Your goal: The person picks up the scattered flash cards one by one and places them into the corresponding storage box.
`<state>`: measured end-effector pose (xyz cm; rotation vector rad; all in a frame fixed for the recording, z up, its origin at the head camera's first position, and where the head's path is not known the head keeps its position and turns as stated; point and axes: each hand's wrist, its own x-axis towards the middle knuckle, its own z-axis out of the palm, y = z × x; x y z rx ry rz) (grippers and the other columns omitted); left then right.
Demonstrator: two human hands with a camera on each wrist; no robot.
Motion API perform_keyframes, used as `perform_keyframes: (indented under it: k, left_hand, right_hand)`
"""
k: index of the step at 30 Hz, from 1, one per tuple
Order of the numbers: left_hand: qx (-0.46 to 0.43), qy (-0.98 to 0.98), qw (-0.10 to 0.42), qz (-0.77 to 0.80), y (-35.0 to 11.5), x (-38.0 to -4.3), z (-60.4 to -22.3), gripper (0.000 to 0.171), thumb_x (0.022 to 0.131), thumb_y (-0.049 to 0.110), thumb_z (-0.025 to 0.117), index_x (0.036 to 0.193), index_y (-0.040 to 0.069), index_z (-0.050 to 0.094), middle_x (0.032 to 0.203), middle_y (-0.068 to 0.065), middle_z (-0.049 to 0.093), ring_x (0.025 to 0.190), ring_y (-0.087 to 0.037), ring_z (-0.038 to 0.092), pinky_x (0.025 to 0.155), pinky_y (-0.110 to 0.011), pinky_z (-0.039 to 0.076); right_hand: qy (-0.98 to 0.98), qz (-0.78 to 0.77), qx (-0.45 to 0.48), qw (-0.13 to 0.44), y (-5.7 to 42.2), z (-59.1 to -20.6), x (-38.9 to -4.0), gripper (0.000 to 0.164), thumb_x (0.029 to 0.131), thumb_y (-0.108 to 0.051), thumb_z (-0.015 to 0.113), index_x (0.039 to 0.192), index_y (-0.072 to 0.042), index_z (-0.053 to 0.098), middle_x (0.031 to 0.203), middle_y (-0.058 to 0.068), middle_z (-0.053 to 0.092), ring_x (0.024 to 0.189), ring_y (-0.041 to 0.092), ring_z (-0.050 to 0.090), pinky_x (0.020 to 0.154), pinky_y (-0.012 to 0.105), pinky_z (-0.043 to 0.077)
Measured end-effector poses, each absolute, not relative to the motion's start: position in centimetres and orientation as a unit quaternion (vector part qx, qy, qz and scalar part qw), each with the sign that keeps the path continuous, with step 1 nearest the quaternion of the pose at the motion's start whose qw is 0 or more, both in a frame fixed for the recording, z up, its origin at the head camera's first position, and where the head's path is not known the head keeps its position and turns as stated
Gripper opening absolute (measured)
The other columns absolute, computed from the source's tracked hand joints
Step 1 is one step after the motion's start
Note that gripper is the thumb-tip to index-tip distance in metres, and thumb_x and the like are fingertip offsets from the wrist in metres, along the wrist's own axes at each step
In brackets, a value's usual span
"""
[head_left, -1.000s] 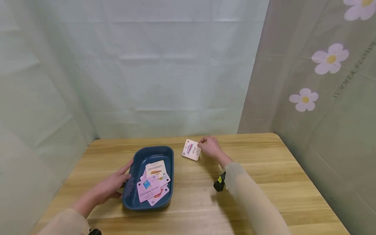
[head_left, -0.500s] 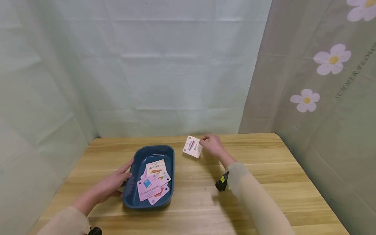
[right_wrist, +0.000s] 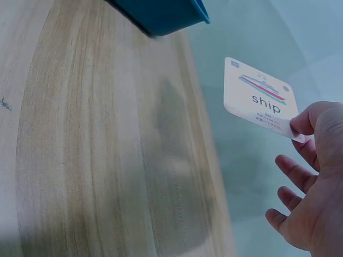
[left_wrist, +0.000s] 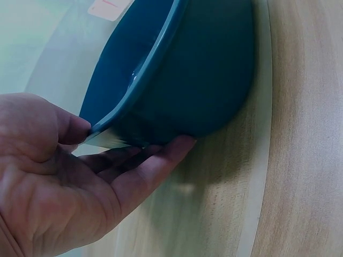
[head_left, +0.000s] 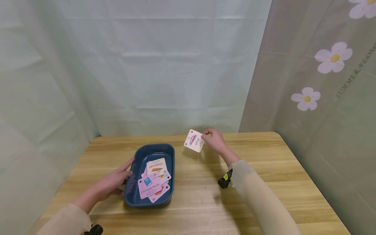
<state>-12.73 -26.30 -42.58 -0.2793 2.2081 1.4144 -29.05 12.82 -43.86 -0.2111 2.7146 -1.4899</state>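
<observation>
In the head view my right hand (head_left: 215,142) pinches a corner of a white card (head_left: 192,141) printed "ship" with a striped boat picture. The card hangs tilted above the table's far edge; in the right wrist view thumb and index finger hold the "ship" card (right_wrist: 260,99) while the other fingers are loosely bent. My left hand (head_left: 113,183) holds the left side of a deep blue plastic tray (head_left: 155,150). From the left wrist, its thumb is at the tray's rim (left_wrist: 131,96) and the fingers touch the outer wall. Several picture cards overlap inside, including "lifeboat" (head_left: 156,165) and "Chinese book" (head_left: 149,186).
The wood-grain table (head_left: 202,199) carries the tray left of its middle. A pale curtain (head_left: 164,71) hangs behind the far edge, and a flower-printed one (head_left: 329,124) stands at the right. A black device (head_left: 224,181) is strapped at the right wrist.
The right hand has lifted the "ship" card off the table, moving it up and slightly to the right in the head view. The left hand and the tray have stayed in place.
</observation>
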Motion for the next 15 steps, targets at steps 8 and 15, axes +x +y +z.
perform_keyframes:
  k: [8, 15]
  left_hand:
    - [-0.098, 0.814, 0.250, 0.515, -26.3, -12.8, -42.6, 0.067, 0.110, 0.021, 0.036, 0.165, 0.033, -0.001, 0.162, -0.036, 0.004, 0.121, -0.049, 0.049, 0.070, -0.045, 0.056]
    - [-0.092, 0.813, 0.250, 0.518, -26.3, -12.8, -42.3, 0.067, 0.111, 0.021, 0.035, 0.165, 0.032, -0.002, 0.162, -0.037, 0.002, 0.127, -0.054, 0.044, 0.073, -0.047, 0.057]
  right_hand:
    - [0.864, -0.498, -0.074, -0.001, 13.0, -43.0, -28.8, 0.019, 0.091, -0.022, 0.060, 0.100, -0.007, 0.067, 0.102, 0.010, 0.063, 0.074, 0.020, 0.050, 0.058, 0.029, 0.041]
    - [0.860, -0.505, -0.077, -0.014, 12.9, -42.4, -28.6, 0.018, 0.090, -0.020, 0.060, 0.099, -0.007, 0.068, 0.101, 0.011, 0.063, 0.074, 0.021, 0.050, 0.058, 0.030, 0.040]
